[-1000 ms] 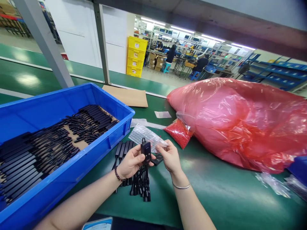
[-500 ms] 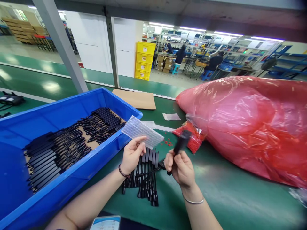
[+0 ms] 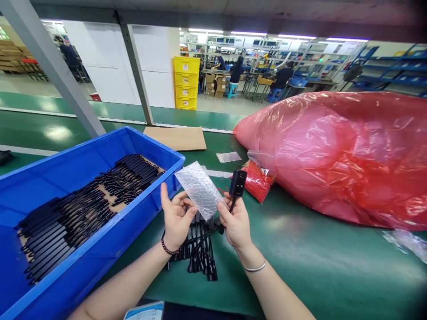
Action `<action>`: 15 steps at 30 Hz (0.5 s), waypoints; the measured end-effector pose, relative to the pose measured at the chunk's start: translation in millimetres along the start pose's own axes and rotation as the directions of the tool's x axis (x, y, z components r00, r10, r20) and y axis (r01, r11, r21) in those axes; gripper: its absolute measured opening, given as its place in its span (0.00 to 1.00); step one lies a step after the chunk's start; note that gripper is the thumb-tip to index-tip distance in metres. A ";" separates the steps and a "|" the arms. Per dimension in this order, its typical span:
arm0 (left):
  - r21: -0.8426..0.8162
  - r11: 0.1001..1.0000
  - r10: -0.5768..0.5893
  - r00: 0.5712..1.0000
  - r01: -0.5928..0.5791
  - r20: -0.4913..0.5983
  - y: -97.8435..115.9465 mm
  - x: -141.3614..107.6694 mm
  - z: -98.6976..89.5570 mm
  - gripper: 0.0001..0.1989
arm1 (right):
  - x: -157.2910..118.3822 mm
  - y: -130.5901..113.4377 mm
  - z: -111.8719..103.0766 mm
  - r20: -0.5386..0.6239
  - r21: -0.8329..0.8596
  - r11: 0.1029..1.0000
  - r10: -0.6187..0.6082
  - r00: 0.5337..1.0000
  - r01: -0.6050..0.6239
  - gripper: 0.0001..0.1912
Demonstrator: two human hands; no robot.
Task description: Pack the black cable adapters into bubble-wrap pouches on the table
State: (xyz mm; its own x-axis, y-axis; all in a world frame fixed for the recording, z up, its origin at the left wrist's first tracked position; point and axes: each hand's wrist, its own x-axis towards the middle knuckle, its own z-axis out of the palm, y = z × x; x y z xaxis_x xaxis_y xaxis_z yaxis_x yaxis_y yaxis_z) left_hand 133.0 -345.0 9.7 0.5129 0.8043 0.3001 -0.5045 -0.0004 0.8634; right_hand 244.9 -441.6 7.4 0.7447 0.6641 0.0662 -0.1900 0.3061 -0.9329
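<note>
A bubble-wrap pouch is held up at the centre, its lower right corner under the thumb of my right hand. That same hand grips a black device by its cable, with the rectangular head upright above the fingers. At the pouch's lower left edge is my left hand, its index finger raised and its thumb apart from the other, bent fingers. Below the pouch, a bunch of black cabled pieces lies on the green table, partly hidden by the hands.
A blue bin with rows of black cabled pieces fills the left. Behind are a cardboard sheet and a small clear bag. On the right, a bag of red bits touches a large pink bag. People sit far back.
My two hands have come closer together. The pouch has tilted steeper and now meets my right thumb, my left fingers have spread, and the black device's socketed face shows. The view has shifted.
</note>
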 end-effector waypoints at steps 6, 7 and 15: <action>-0.029 0.990 -0.139 0.990 0.138 -0.020 -4.3 12.2 -10.9 0.08 | 1.6 -5.7 -5.0 0.116 0.004 0.999 -0.032 0.993 0.032 0.16; -0.068 0.992 -0.111 0.992 0.106 -0.066 -3.0 14.5 -12.3 0.09 | 1.4 -7.3 -6.4 0.131 0.010 0.999 -0.044 0.990 0.044 0.15; -0.269 0.961 -0.111 0.975 0.056 -0.193 11.3 26.6 -10.8 0.12 | 5.2 -16.5 -30.4 0.448 -0.229 0.969 0.021 0.894 0.092 0.11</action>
State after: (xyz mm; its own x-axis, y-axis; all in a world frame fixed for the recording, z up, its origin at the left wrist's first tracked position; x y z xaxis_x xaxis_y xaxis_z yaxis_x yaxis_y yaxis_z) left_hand 133.5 -317.2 23.0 0.4221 0.8988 0.1187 -0.6433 0.2047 0.7377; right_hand 271.3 -463.9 12.4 0.3753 0.9055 0.1983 0.0310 0.2016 -0.9790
